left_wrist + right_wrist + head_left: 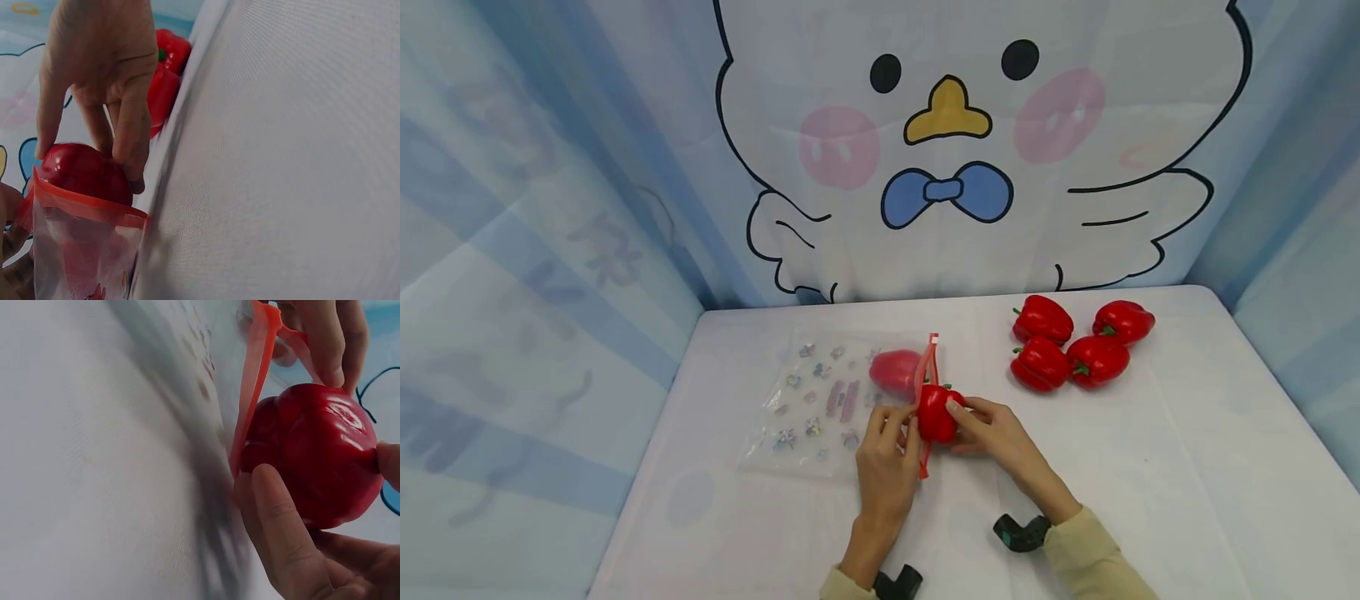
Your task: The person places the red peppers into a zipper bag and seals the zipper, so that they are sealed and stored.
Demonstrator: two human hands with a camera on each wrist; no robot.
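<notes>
A red bell pepper (pixel 936 412) is at the mouth of a clear plastic bag (pixel 808 400) with a red zip edge. My right hand (pixel 1003 437) grips this pepper, thumb on one side and fingers on the other, as the right wrist view shows. In the left wrist view the pepper (pixel 84 172) sits partly behind the red edge (pixel 87 205). My left hand (pixel 886 467) pinches the bag's rim beside the pepper. Another red pepper (pixel 895 372) lies inside the bag, seen through the plastic.
Several red bell peppers (pixel 1097 360) stand grouped at the back right of the white table (pixel 1187 467). Printed small pictures cover the bag, which lies flat to the left. A curtain (pixel 947 250) with a cartoon bird hangs behind the table.
</notes>
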